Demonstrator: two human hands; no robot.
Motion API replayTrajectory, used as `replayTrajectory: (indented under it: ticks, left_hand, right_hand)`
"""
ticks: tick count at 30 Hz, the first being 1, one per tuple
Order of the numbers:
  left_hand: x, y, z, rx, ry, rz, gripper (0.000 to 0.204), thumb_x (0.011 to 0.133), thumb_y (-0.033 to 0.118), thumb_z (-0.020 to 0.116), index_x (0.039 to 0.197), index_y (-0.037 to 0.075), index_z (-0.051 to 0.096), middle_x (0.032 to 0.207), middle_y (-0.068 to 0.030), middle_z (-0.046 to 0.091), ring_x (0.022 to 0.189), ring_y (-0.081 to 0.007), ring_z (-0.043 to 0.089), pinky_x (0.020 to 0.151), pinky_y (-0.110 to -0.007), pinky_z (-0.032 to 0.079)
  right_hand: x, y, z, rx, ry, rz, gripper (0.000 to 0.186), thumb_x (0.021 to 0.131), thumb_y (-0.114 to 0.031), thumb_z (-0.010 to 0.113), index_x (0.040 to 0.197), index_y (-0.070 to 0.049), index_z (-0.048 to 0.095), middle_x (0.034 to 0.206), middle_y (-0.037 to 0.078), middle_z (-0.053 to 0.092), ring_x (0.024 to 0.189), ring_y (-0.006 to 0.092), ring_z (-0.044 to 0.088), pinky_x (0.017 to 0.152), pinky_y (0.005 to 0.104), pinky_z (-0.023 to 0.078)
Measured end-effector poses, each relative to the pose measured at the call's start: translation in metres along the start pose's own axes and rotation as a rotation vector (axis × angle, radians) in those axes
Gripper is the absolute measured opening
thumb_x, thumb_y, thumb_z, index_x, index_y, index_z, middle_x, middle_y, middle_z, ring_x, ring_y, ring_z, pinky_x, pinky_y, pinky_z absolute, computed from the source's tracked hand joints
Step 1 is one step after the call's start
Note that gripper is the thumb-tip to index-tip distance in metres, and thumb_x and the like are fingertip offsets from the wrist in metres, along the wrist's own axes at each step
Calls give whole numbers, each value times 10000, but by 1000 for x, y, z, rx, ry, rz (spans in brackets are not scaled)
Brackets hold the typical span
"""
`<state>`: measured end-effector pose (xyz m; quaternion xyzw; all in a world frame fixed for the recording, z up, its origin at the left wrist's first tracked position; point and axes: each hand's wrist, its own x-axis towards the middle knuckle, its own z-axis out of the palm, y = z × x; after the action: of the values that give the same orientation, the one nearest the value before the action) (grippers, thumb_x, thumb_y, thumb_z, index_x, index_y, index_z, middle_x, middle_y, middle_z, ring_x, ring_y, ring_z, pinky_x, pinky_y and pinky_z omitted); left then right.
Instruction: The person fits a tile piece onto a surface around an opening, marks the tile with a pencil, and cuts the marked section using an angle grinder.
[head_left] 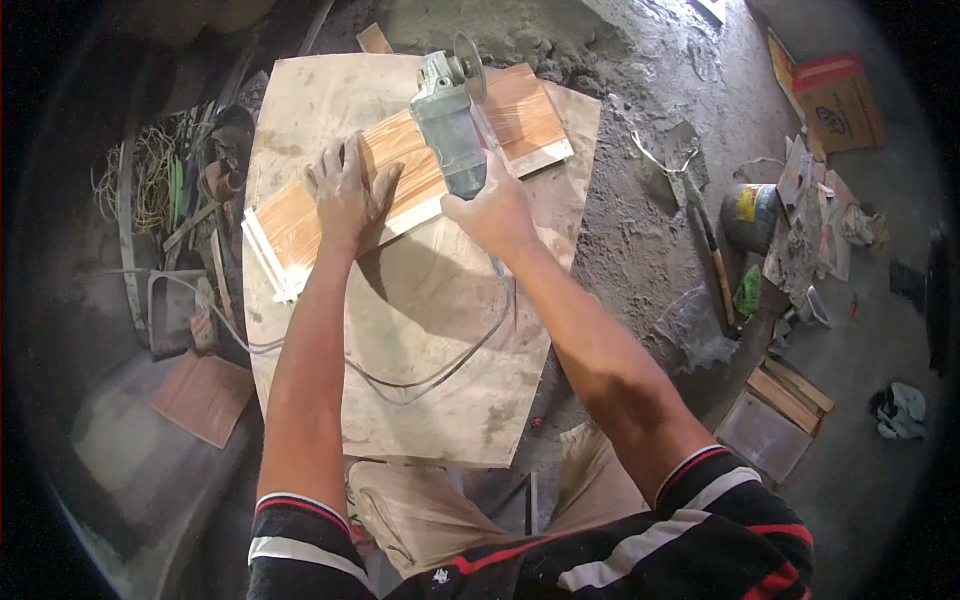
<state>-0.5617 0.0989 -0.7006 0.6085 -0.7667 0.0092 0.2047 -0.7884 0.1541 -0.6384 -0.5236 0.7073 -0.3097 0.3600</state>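
A wood-grain board [400, 150] with white edges lies aslant on a pale plywood sheet [430, 300]. My left hand [347, 190] rests on the board, its fingers spread and holding nothing. In my right hand [496, 208] is a grey-green angle grinder [449, 135], gripped by the rear of its body. The grinder's head points away from me, and its round disc [469, 68] stands on edge above the board's far side. Whether the disc touches the board, I cannot tell. A grey power cord [440, 378] trails from the grinder across the plywood toward the left.
To the right stand a dark bucket [750, 215] with a yellow label, a shovel [715, 255] on the dusty ground and a cardboard box [838, 103]. Wood scraps [790, 393] lie nearer. At left are tangled wire [150, 190] and a brown square panel [203, 398].
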Motion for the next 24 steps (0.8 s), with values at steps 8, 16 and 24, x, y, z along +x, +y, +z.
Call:
replayTrajectory:
  ticks: [8,16,24]
  left_hand:
    - [-34,-8,-13,-27,-51,-53,697,900,527,720,1417,80,582,1347,-165,568,1273,-388,497,1134,-560,314]
    - [-54,-15,-25,-82,-73,-59,651,931,483,683,1421,68,576,1348,-181,565,1253,-413,495,1113,-545,344]
    - [-81,-7,-43,-148,-63,-65,607,934,374,695,1419,32,567,1334,-207,573,1210,-432,510,1088,-558,371]
  right_hand:
    - [-9,-15,-4,8,-69,4,681,753,-285,775,1329,15,568,1133,286,719,1077,439,700,948,500,562]
    - [-19,-34,-14,48,-159,9,590,771,-240,758,1280,-2,579,1096,282,719,1054,465,693,936,517,557]
    - [-23,-25,-10,60,-136,10,658,753,-233,782,1335,-4,574,1111,268,722,1070,426,702,941,481,557]
